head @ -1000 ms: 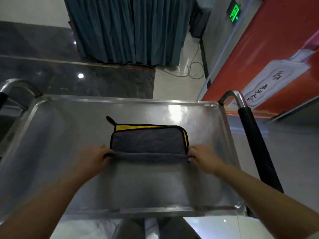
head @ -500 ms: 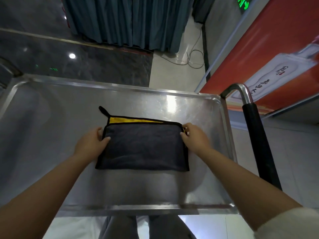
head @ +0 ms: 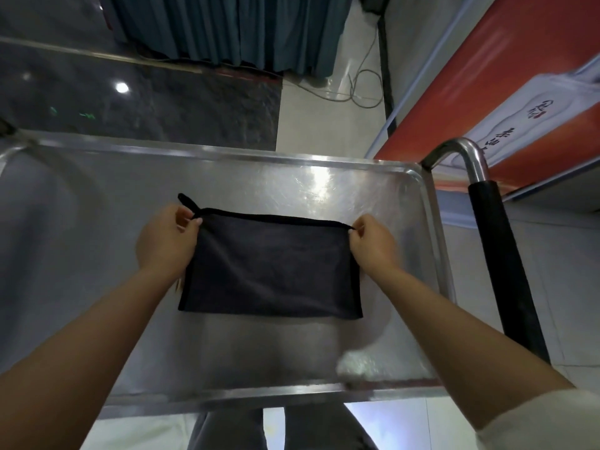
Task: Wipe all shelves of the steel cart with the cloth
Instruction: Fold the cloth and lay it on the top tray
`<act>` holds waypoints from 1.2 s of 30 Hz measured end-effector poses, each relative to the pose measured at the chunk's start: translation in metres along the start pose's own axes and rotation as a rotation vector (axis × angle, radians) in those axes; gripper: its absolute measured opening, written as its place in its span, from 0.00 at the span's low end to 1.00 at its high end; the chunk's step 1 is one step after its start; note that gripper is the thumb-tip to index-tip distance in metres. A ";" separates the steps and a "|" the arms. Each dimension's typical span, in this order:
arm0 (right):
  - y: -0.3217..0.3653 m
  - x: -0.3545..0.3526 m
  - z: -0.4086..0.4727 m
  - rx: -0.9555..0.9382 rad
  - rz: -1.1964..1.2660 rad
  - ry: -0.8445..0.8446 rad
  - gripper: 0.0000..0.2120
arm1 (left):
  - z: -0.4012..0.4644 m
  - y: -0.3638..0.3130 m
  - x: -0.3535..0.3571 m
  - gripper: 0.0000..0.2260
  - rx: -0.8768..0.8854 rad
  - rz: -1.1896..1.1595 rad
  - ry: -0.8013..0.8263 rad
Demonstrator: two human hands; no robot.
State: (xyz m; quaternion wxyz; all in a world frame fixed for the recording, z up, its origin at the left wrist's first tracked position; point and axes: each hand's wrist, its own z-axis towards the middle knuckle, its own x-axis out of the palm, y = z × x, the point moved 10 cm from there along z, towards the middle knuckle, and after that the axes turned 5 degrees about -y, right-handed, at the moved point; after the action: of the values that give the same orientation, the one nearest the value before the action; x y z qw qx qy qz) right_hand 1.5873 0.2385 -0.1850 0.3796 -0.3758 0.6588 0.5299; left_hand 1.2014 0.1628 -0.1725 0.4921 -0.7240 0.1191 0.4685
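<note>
both hands, left hand (head: pixel 167 237) and right hand (head: pixel 373 243), pinch the cloth (head: pixel 271 267) at its 12 o'clock corners on the cart shelf (head: pixel 97 222); wiping seems next.

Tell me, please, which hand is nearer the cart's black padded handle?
Right. The right hand pinches the dark grey cloth's right corner, nearer the black padded handle; the left hand pinches the opposite corner.

Steel cart shelf (head: pixel 97 254) bears dark cloth (head: pixel 272 267).

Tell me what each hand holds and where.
Both pinch the dark cloth: left hand at its far left corner, right hand at its far right corner.
</note>
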 end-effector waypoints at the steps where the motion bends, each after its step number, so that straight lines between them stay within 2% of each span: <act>1: -0.005 -0.004 0.000 0.035 0.044 -0.021 0.03 | 0.003 -0.002 0.001 0.05 0.003 -0.002 0.007; 5: -0.013 -0.006 0.002 0.073 0.048 -0.004 0.04 | 0.013 0.004 0.017 0.06 -0.078 -0.013 0.063; 9: -0.018 0.013 0.001 0.116 -0.013 0.123 0.14 | 0.014 0.019 0.041 0.14 -0.173 0.104 0.203; 13: -0.011 0.017 -0.011 0.035 -0.052 0.104 0.21 | -0.003 0.023 0.045 0.18 -0.114 0.168 0.242; 15: -0.008 0.019 -0.029 -0.054 -0.080 0.094 0.29 | -0.021 0.025 0.044 0.21 -0.059 0.188 0.270; 18: -0.014 0.039 -0.068 -0.173 -0.202 0.213 0.39 | -0.054 0.034 0.038 0.24 -0.028 0.153 0.287; 20: -0.026 0.052 -0.089 -0.208 -0.304 0.268 0.40 | -0.069 0.042 0.033 0.26 -0.030 0.149 0.291; 24: -0.039 0.058 -0.106 -0.203 -0.367 0.261 0.41 | -0.083 0.051 0.027 0.30 -0.062 0.143 0.341; 27: -0.040 0.060 -0.108 -0.196 -0.390 0.274 0.43 | -0.083 0.053 0.026 0.25 -0.147 0.092 0.384; 31: -0.036 0.058 -0.108 -0.178 -0.357 0.324 0.43 | -0.091 0.031 0.031 0.10 -0.375 -0.278 0.519; 33: -0.034 0.052 -0.106 -0.169 -0.277 0.340 0.42 | -0.094 0.001 0.034 0.08 -0.345 -0.384 0.562; 36: -0.037 0.038 -0.099 -0.125 -0.112 0.342 0.37 | -0.101 -0.048 0.046 0.07 -0.216 -0.390 0.605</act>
State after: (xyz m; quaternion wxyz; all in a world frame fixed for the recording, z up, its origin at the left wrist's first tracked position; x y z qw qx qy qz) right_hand 1.5943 0.1313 -0.2195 0.2667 -0.5192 0.6575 0.4764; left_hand 1.3126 0.1165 -0.1723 0.4353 -0.8865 0.0690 0.1410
